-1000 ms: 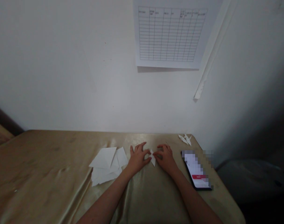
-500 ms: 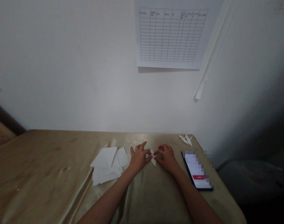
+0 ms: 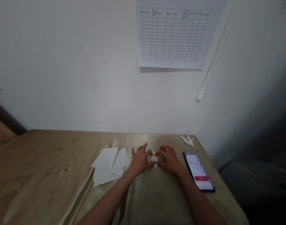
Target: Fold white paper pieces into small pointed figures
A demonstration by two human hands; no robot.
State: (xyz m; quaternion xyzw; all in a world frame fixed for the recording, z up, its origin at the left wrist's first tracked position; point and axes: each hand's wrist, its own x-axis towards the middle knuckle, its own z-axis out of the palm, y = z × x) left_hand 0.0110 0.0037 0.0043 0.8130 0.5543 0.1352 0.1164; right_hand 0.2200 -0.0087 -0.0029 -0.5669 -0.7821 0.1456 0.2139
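A small white piece of folded paper [image 3: 154,158] lies on the cloth-covered table between my two hands. From the left, my left hand [image 3: 139,160] has its thumb and index fingertip on the paper's edge, with the other fingers lifted away. My right hand [image 3: 170,160] mirrors it, thumb and index finger on the opposite edge. Both thumbs sit near the paper's lower tip and the index fingers higher up. The fingertips cover parts of the paper, so its exact folds cannot be made out.
Left of my hands is a loose pile of white paper sheets [image 3: 106,159]. A phone [image 3: 196,165] with a lit screen lies to the right. Small folded paper pieces [image 3: 187,140] rest at the far right corner. Behind the table, a printed chart [image 3: 171,37] hangs on the wall.
Both thumbs have moved down along the folded paper, away from the index fingers, so more of its middle shows. The pile, phone and corner pieces stay put.
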